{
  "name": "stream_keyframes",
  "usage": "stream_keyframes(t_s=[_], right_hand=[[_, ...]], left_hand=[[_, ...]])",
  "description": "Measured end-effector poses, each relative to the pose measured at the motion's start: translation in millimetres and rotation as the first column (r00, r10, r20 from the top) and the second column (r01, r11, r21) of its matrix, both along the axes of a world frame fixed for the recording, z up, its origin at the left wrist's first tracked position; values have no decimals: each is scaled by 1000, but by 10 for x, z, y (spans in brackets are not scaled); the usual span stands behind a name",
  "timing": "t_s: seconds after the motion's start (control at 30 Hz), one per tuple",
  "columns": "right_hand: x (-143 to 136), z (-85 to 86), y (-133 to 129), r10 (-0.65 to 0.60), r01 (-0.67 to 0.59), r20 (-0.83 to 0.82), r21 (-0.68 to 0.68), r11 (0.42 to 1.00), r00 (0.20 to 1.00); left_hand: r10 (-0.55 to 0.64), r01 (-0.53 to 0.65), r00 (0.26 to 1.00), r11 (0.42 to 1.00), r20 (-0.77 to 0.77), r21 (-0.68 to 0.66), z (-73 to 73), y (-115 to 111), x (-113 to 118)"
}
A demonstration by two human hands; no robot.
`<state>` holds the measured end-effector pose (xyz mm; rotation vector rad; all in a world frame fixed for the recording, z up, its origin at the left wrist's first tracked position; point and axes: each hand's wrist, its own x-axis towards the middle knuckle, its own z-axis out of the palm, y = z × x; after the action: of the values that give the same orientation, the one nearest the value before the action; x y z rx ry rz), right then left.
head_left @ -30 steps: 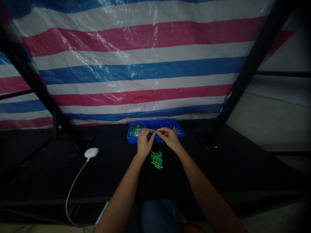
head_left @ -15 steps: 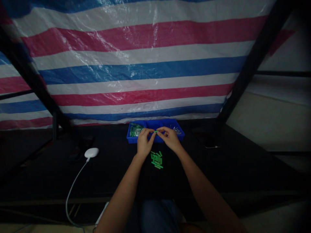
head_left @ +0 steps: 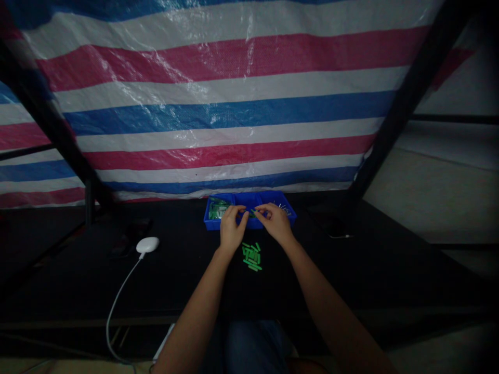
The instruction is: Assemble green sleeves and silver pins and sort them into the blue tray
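Two hands, one blue compartment tray, green pieces in number

Left hand (head_left: 231, 231), one: over the tray's near wall, thumb and fingertips parted, nothing visible between them. Right hand (head_left: 277, 223), one: over the same wall, fingers curled; one small green piece (head_left: 252, 213) at its fingertips, above the tray's middle; whether pinched or loose, cannot tell.

Blue compartment tray (head_left: 212, 226), one, three compartments: the left with glossy green contents (head_left: 217, 210), uncounted; the right with slender metal pins (head_left: 287, 210), several; the middle partly hidden by hands.

Loose green sticks (head_left: 255, 257), more than ten, overlapping, exact count unclear: in front of the tray.

White rounded device (head_left: 147, 244), one, with one white cable (head_left: 117, 297): left of the tray.

Striped tarpaulin (head_left: 234, 111), one: behind the tray.
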<state>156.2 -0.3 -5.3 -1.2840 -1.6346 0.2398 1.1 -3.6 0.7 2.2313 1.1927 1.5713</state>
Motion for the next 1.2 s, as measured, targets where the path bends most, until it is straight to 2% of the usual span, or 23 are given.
stream_keyframes(t_s=[0.13, 0.33, 0.97, 1.07, 1.2], right_hand=[[-10, 39, -63, -104, 106, 162, -3, 994, 981], [-11, 48, -96, -173, 179, 278, 3, 984, 945], [-1, 70, -108, -173, 186, 273, -22, 982, 946], [6, 79, -92, -103, 112, 224, -31, 993, 969], [-9, 70, -81, 173, -154, 154, -128, 980, 973]], left_hand=[[1, -1, 1000, 1000, -3, -3, 2, 0, 0], [1, -1, 1000, 1000, 0, -4, -2, -2, 4], [0, 0, 1000, 1000, 2, -13, 13, -12, -1], [2, -1, 1000, 1000, 5, -17, 12, -8, -1], [9, -8, 1000, 1000, 10, -10, 10, -2, -5]])
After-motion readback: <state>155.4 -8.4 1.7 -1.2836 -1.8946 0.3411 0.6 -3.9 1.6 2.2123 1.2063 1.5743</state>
